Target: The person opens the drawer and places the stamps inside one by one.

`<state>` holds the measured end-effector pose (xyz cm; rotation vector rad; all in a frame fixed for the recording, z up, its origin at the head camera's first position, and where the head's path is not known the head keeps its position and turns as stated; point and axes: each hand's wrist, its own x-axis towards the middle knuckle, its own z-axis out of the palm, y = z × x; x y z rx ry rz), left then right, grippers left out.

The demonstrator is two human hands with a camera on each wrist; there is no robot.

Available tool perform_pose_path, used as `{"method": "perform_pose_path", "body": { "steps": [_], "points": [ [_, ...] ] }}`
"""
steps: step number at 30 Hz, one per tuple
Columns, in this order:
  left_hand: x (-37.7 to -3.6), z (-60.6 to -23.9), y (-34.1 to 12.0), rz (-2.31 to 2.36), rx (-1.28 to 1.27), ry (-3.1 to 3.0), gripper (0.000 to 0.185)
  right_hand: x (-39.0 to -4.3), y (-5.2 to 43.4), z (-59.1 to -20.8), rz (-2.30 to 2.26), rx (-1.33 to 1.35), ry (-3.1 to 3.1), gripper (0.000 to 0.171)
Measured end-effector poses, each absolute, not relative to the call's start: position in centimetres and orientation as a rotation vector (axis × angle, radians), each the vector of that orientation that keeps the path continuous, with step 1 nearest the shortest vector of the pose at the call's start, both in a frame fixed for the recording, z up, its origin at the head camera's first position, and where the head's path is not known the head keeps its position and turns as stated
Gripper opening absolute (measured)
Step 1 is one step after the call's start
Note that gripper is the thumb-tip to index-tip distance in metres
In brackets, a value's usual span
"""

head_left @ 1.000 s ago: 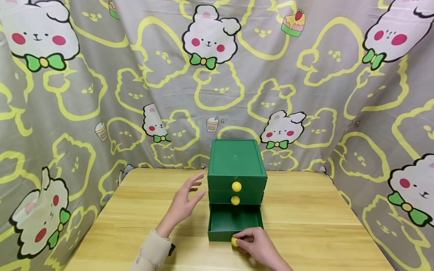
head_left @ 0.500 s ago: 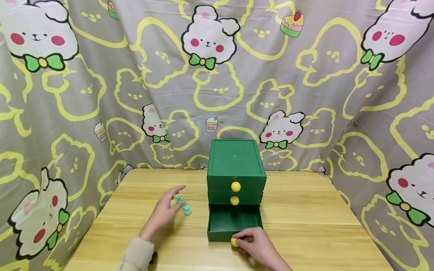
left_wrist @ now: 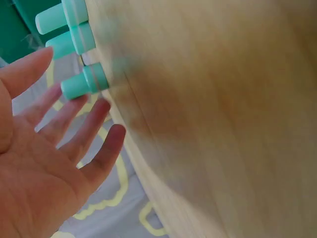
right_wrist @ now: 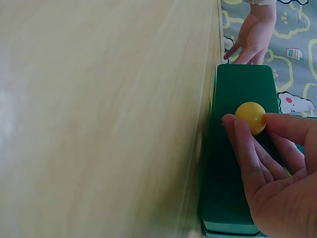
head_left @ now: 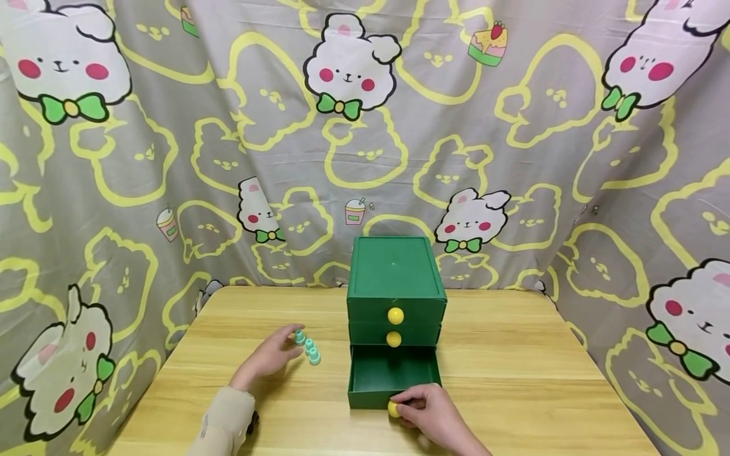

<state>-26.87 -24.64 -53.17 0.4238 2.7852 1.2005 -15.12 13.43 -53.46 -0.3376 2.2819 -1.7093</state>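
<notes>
green plastic drawer chest (head_left: 396,272) sits mid-counter (head_left: 513,380), its bottom drawer (head_left: 393,380) pulled out and showing nothing inside, the right hand (head_left: 430,415) pinching its yellow knob (right_wrist: 251,117) between thumb and fingers. left hand (head_left: 265,358) lies open, fingers straight, at three small teal caps (head_left: 308,347) left of the chest. a careless sweep could likely scatter the caps, or a hard tug pull the drawer free.

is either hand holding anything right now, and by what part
The right hand pinches the yellow knob of the open bottom drawer. The left hand holds nothing; its straight fingers reach beside three small teal bottles.
</notes>
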Motion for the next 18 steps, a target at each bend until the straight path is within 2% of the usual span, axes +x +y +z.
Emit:
{"method": "perform_pose_path", "body": {
  "steps": [8,18],
  "points": [
    [-27.15,-53.01,-24.37,1.123,0.448,2.832,0.019,-15.15,13.41,-53.51,-1.708,-0.353,2.287,0.014],
    [-27.19,-53.0,-24.42,1.141,0.356,2.891,0.013,-15.13,13.43,-53.46,-1.706,-0.353,2.29,0.015]
  ]
}}
